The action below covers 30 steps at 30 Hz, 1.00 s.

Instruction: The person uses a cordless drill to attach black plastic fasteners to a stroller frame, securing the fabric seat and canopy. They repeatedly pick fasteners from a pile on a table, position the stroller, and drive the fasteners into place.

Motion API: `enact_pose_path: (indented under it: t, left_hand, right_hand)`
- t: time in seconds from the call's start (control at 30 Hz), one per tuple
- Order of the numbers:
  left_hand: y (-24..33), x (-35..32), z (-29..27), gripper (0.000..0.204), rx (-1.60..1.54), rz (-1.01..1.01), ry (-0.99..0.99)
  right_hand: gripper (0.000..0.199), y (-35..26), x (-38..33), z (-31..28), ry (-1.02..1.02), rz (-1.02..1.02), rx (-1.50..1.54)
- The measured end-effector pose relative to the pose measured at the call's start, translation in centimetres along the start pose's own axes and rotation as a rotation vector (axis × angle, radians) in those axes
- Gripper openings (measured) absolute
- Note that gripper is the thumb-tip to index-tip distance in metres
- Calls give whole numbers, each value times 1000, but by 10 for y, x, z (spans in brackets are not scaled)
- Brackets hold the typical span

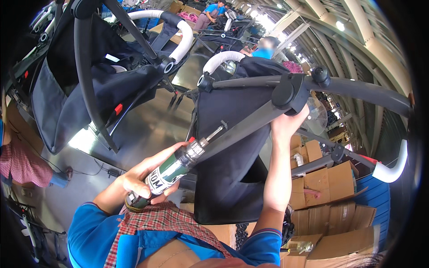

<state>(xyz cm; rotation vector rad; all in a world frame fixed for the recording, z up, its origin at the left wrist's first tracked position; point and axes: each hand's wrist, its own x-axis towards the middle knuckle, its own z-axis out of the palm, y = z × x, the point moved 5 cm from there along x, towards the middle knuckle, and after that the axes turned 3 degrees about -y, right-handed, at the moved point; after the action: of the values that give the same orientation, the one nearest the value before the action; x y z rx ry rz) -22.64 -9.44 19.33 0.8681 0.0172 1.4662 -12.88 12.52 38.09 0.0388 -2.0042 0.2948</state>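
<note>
In my left hand (154, 176) is a green cordless screwdriver (175, 166), its fingers wrapped round the body. The metal bit points up and to the right, with a small dark piece (224, 123) at its tip, apart from the frame tube behind it. My right hand (287, 123) grips a stroller frame (248, 125) from below at its round black hinge (289, 91); some of its fingers are hidden behind the joint. Black stroller fabric (232, 165) hangs under the tubes, between my arms.
Another black stroller (96, 85) with a white-wrapped handle stands on the metal table (149, 125) at the left. Cardboard boxes (324, 183) are stacked at the right. A person in checked cloth (27, 163) is at the far left; other people (212, 13) work farther back.
</note>
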Motion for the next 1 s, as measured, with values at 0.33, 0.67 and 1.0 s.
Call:
enact_pose_path:
  t: [0.33, 0.67, 1.0]
  left_hand:
    - [18, 16, -5, 121, 85, 77, -11]
    - [43, 55, 7, 113, 486, 97, 4]
    - [35, 82, 10, 117, 264, 30, -13]
  right_hand:
    - [30, 2, 37, 42, -544, -70, 620]
    - [27, -16, 24, 15, -201, 60, 25]
    - [37, -3, 15, 12, -370, -44, 175]
